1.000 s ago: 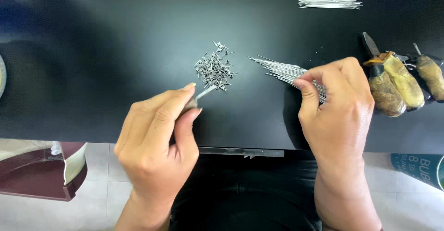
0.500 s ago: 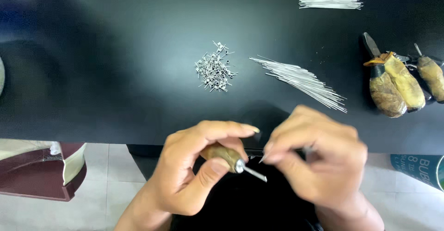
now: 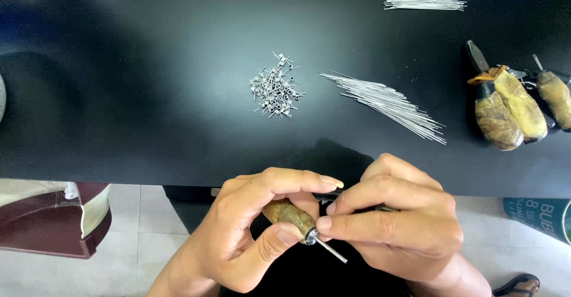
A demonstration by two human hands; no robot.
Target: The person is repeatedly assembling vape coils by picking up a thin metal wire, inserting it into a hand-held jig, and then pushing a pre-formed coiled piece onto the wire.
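Observation:
My left hand grips a small tool with a wooden handle and a thin metal rod tip, held below the black table's front edge. My right hand pinches a thin wire at the tool's metal collar, thumb and forefinger closed right at the tip. On the black table beyond the hands lie a small heap of wound wire coils and a fanned bundle of straight wires.
A second bundle of straight wires lies at the back right. Pliers with worn tape-wrapped handles rest at the right edge. A dark red container stands on the tiled floor at lower left. A sandal shows at lower right.
One second ago my left hand was at the coil heap and my right at the wire bundle. Both hands have come back below the table edge and met at the wooden-handled tool.

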